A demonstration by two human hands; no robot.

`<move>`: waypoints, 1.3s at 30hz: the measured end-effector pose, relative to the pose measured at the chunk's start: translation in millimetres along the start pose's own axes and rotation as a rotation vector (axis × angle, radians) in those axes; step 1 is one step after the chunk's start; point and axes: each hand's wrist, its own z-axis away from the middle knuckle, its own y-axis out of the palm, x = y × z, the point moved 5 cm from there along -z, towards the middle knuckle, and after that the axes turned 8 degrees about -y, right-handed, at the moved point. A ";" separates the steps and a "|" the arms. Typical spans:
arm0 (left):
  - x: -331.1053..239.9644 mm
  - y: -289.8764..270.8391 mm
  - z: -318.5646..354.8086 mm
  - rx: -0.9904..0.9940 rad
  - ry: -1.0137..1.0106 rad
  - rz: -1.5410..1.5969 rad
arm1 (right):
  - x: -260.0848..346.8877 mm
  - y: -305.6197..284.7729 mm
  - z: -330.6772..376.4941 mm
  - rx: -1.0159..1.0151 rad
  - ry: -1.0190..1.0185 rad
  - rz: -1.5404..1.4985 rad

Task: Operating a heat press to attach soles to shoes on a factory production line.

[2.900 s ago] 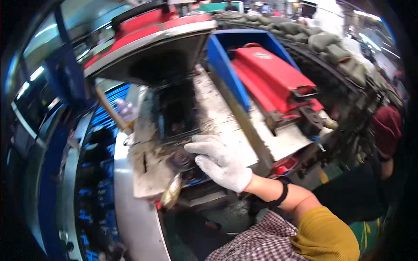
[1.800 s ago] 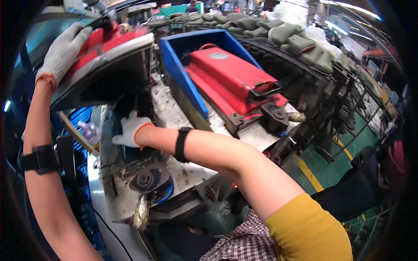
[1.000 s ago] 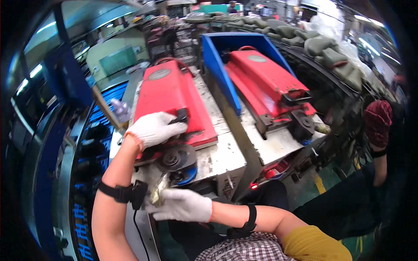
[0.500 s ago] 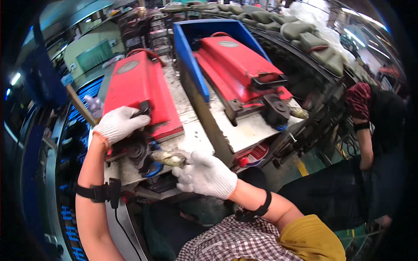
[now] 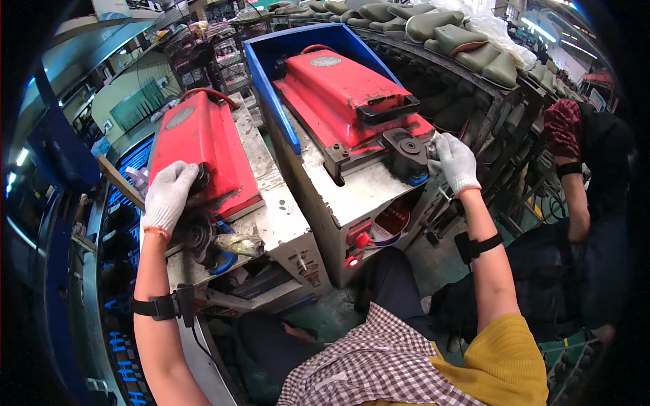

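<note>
Two red-lidded press machines stand side by side on grey metal bases. My left hand (image 5: 168, 196), in a white glove, rests on the front handle of the left red lid (image 5: 200, 152), which is closed. My right hand (image 5: 455, 161), also gloved, grips a knob at the front right corner of the right red lid (image 5: 342, 95), beside its black round fitting (image 5: 406, 149). A shiny brass-coloured part (image 5: 238, 243) lies at the front of the left machine, next to a dark round knob (image 5: 200, 237).
A blue bin wall (image 5: 271, 101) rises between the two machines. Red buttons (image 5: 360, 238) sit on the right machine's front. A co-worker in dark clothes (image 5: 582, 176) stands at the right by a rack of green moulded pieces (image 5: 467, 34).
The left lid, open at first, has been swung down and closed. My right hand left the brass-coloured part at the left machine and moved across to the right machine's front corner.
</note>
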 end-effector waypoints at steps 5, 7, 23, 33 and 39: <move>-76.3 14.7 29.2 -0.411 0.328 0.069 | 15.2 3.6 -1.5 0.073 0.132 0.100; -122.9 47.0 38.5 -0.338 0.466 -0.184 | 14.9 2.5 -1.3 0.059 0.130 0.108; -307.7 209.1 23.3 -0.224 0.697 -0.156 | 9.3 3.2 -2.2 0.035 0.146 0.079; -299.8 220.7 18.1 -0.292 0.711 -0.111 | 18.0 -1.0 -2.0 0.010 0.124 0.138; -296.2 224.7 15.4 -0.269 0.699 -0.131 | 19.0 1.0 5.4 -0.016 0.092 0.182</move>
